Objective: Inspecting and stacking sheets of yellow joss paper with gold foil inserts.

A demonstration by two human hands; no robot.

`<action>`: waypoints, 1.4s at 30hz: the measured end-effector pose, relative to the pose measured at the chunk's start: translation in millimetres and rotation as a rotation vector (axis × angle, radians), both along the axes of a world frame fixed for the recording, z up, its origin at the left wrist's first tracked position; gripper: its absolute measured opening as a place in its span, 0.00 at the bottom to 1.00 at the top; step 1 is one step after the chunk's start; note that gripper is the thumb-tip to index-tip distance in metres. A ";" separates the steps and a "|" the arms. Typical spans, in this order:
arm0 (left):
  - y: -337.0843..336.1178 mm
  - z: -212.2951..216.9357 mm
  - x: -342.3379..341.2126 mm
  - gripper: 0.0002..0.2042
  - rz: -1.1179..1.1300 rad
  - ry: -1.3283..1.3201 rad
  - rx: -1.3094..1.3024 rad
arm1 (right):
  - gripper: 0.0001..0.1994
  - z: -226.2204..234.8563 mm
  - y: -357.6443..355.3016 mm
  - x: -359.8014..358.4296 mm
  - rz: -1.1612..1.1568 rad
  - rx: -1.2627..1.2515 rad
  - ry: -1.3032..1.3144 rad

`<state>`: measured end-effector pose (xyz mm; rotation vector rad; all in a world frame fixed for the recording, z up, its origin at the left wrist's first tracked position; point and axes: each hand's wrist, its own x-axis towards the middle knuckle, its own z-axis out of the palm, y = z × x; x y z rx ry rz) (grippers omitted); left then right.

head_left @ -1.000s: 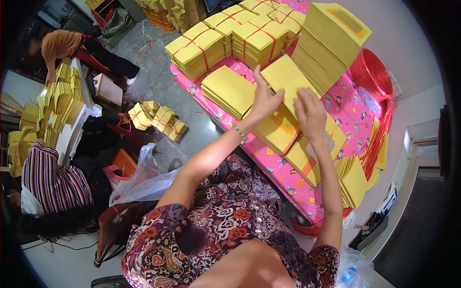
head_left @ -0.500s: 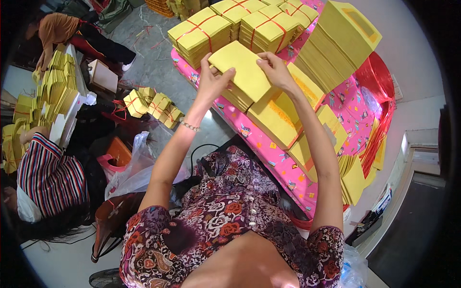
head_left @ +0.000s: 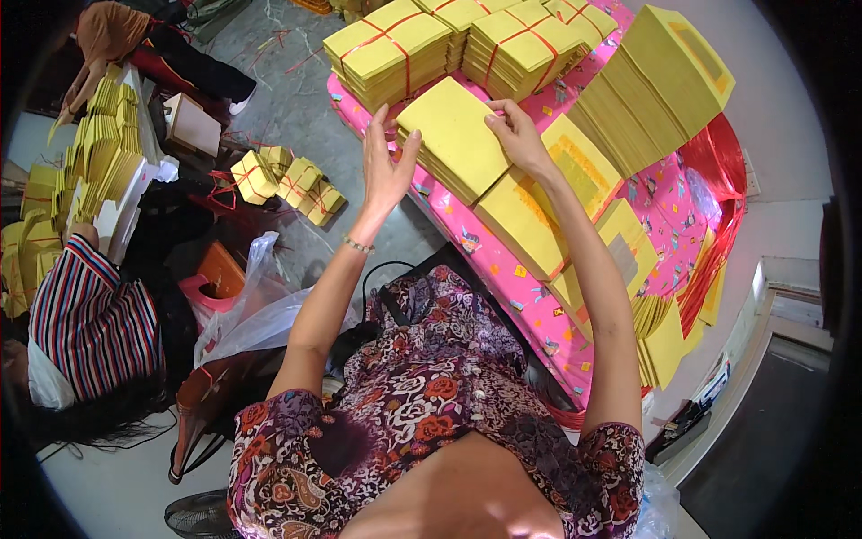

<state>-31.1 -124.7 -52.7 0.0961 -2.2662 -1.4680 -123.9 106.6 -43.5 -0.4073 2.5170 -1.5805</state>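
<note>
A stack of yellow paper sheets lies on the pink patterned cloth, in front of me. At its left edge my left hand is open, thumb and fingers spread, close to the corner. My right hand is bent over the stack's right edge, thumb and forefinger on its upper right corner; its other fingers are partly hidden. Next to the stack, nearer me, lie yellow paper blocks with an orange printed pattern. Behind stand tall yellow paper bundles tied with red string.
A tall leaning pile of yellow paper and red strips stand at the right of the pink-covered table. Small tied yellow bundles lie on the floor. At left, a person in a striped top and another person are by more yellow paper.
My left hand has let go of the upper paper and opened away to the left. That paper has been lowered and now sits flush on the stack. My right hand stays at its corner.
</note>
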 end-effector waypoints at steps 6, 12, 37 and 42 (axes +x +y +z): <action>-0.7 -5.2 -1.2 0.30 0.008 -0.008 -0.026 | 0.17 20.0 -10.3 8.0 0.015 0.287 0.087; 0.9 -2.4 1.3 0.27 0.007 -0.032 0.023 | 0.17 24.9 -13.5 9.1 0.038 0.404 0.057; -8.5 -17.9 -8.8 0.25 -0.024 -0.071 -0.027 | 0.13 35.4 5.1 35.9 -0.090 0.474 0.664; -14.5 -11.1 -13.9 0.26 0.005 -0.020 -0.104 | 0.11 68.7 61.8 90.2 -0.051 0.395 0.557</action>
